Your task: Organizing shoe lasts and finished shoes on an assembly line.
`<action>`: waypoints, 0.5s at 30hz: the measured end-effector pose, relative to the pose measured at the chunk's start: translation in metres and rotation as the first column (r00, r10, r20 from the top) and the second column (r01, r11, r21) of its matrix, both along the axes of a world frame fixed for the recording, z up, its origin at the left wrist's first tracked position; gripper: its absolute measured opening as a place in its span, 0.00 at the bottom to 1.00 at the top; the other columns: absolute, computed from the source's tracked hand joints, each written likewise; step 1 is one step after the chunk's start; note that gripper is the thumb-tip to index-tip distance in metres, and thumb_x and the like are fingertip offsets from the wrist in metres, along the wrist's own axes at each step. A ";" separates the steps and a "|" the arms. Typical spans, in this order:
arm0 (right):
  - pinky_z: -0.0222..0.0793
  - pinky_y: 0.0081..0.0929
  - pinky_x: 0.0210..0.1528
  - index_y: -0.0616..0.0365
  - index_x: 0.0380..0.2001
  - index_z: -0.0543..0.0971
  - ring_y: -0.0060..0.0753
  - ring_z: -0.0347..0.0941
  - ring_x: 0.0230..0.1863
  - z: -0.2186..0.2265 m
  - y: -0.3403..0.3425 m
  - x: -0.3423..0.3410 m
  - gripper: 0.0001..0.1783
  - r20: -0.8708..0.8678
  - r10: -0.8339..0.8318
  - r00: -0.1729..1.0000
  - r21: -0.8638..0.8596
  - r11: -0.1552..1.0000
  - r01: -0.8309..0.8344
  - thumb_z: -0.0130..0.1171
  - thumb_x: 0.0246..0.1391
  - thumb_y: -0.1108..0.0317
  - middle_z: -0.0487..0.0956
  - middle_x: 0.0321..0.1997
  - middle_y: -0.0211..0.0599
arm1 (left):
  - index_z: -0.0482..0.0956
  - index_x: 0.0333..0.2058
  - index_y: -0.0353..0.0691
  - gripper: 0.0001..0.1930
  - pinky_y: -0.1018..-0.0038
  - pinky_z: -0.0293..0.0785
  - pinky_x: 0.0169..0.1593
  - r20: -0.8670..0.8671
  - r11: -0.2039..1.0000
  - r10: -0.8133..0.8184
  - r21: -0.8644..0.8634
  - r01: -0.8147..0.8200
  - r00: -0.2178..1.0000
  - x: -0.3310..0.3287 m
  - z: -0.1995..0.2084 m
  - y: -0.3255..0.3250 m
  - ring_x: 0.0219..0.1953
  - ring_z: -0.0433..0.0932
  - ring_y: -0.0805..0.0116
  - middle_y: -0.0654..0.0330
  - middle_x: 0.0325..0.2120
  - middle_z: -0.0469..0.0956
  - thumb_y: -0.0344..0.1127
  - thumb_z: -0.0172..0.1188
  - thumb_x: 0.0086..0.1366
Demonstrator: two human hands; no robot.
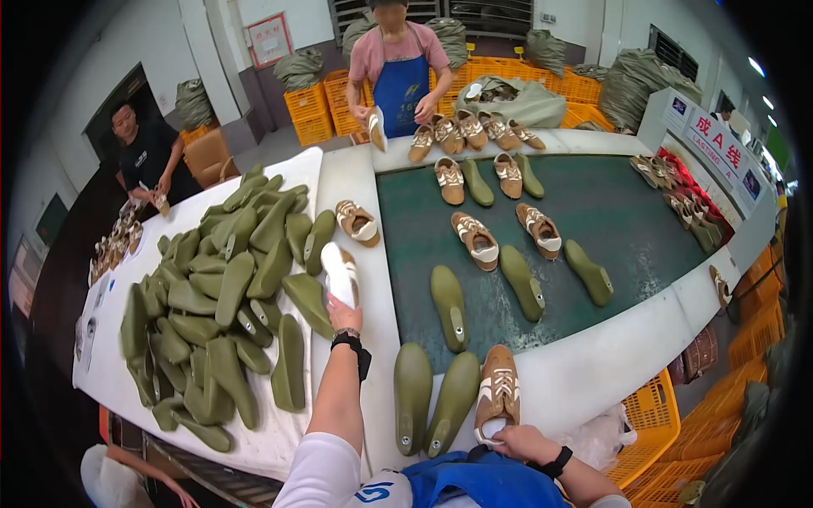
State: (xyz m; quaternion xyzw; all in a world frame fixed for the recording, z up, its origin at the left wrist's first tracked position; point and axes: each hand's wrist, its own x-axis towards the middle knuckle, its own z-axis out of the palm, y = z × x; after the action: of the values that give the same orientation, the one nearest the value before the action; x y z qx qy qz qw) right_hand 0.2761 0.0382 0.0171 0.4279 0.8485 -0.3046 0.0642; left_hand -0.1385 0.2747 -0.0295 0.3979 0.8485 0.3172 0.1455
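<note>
My left hand [345,315] is closed on the heel end of a sneaker [340,273], tilted so that its white sole shows and only a strip of brown upper is visible. This shoe is beside the pile of olive-green shoe lasts [235,284]. Close to my body, my right hand [525,442] grips the heel of a brown sneaker [498,385] with white stripes, toe pointing away from me. Two green lasts, a left one [412,398] and a right one [454,402], lie just left of that sneaker.
A green conveyor belt [533,330] carries sneakers and lasts in rows. Across the table a person in a blue apron [402,89] holds a shoe; another person [148,152] is at far left. Orange crates [650,419] stand at lower right. A lone sneaker [357,223] rests beside the belt.
</note>
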 end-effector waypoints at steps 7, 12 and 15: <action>0.72 0.38 0.34 0.49 0.36 0.78 0.44 0.75 0.33 -0.013 -0.012 0.006 0.14 -0.046 -0.078 0.996 0.038 0.996 0.080 0.55 0.50 0.55 0.78 0.32 0.38 | 0.48 0.61 0.37 0.46 0.63 0.65 0.56 -0.244 0.883 -0.135 -0.470 0.004 0.960 0.020 -0.011 0.019 0.58 0.59 0.48 0.41 0.58 0.52 0.47 0.65 0.49; 0.72 0.38 0.34 0.49 0.36 0.78 0.44 0.75 0.33 -0.015 -0.012 -0.003 0.14 -0.089 -0.097 0.991 0.047 0.994 0.102 0.55 0.50 0.55 0.78 0.32 0.37 | 0.66 0.45 0.31 0.15 0.65 0.74 0.44 -0.443 0.919 -0.244 -0.389 0.060 0.863 -0.019 -0.026 0.014 0.45 0.75 0.51 0.44 0.43 0.73 0.31 0.46 0.60; 0.72 0.37 0.33 0.49 0.35 0.78 0.44 0.75 0.32 -0.020 -0.015 -0.003 0.13 -0.086 -0.158 0.984 0.059 0.985 0.164 0.55 0.50 0.55 0.78 0.32 0.37 | 0.71 0.32 0.34 0.07 0.60 0.75 0.33 -0.572 0.919 -0.393 -0.226 0.321 0.720 -0.018 0.006 0.010 0.27 0.78 0.50 0.47 0.23 0.78 0.29 0.48 0.57</action>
State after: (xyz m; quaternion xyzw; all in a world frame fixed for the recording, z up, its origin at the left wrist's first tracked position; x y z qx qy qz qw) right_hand 0.2734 0.0234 -0.0031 0.4843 0.8226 -0.2979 -0.0092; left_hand -0.1569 0.2847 -0.0237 0.6256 0.7729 0.0909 -0.0540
